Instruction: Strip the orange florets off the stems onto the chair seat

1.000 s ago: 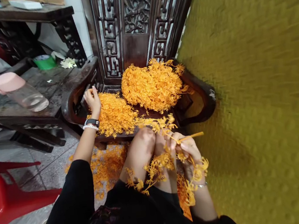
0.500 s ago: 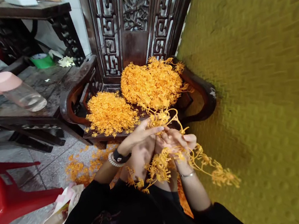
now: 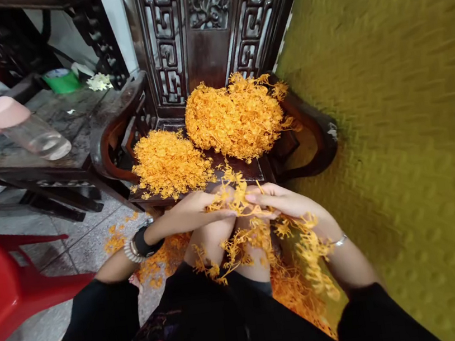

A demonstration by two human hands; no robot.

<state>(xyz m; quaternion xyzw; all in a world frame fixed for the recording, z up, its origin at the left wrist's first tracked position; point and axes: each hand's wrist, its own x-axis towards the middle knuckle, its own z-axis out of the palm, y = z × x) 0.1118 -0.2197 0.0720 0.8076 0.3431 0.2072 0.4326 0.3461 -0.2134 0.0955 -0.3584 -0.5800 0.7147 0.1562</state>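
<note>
My left hand [image 3: 201,207] and my right hand [image 3: 284,199] are close together above my knees. Both are closed on one branching strand of small orange plastic flower pieces [image 3: 237,192], which spans the gap between their fingertips. More of the thin orange strands drape over my thighs and hang below my right wrist. Past my hands, a smaller pile of loose orange flower pieces [image 3: 171,164] lies on the left of a dark wooden chair seat. Behind it to the right sits a larger heap of orange flower strands [image 3: 235,118].
Carved armrests flank the dark wooden chair [image 3: 211,51]. At left, a bench [image 3: 72,122] holds a pink-lidded bottle [image 3: 31,130] and green tape [image 3: 61,81]. A red stool [image 3: 10,285] stands lower left. Orange bits [image 3: 164,261] litter the floor. A yellow padded surface [image 3: 405,111] rises at right.
My right hand has turned and its forearm has swung outward to the right. The strand is now stretched between both hands' fingertips. The view has tilted slightly downward.
</note>
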